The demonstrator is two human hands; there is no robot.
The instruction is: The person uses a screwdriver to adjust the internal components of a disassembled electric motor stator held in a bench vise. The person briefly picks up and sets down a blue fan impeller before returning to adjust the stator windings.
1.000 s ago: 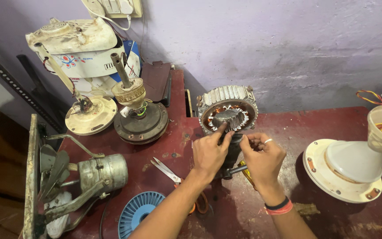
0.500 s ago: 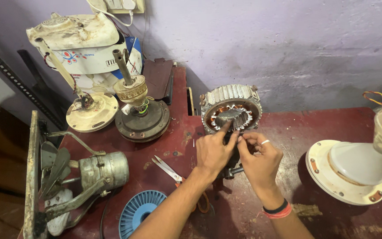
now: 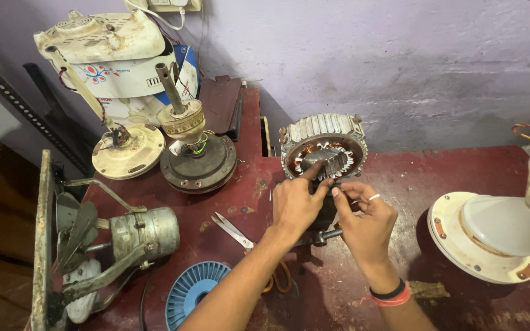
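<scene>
Dark red workbench [image 3: 437, 178] against lilac wall. Motor stator [image 3: 323, 151] upright just past both hands — iron-heavy, rigid, best gripped by ribbed rim; copper windings fragile. Left hand [image 3: 294, 202] fingertip in bore, right hand [image 3: 366, 216] pinching beneath. Scissors [image 3: 234, 232] beside left wrist. No containers.

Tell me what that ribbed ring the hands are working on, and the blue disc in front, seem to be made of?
The ribbed ring looks like dull grey metal, stacked plates outside, with reddish copper-looking windings inside. The blue disc seems moulded plastic: even matt colour, thin radial fins. Both hands, left and right, touch the ring.
</scene>
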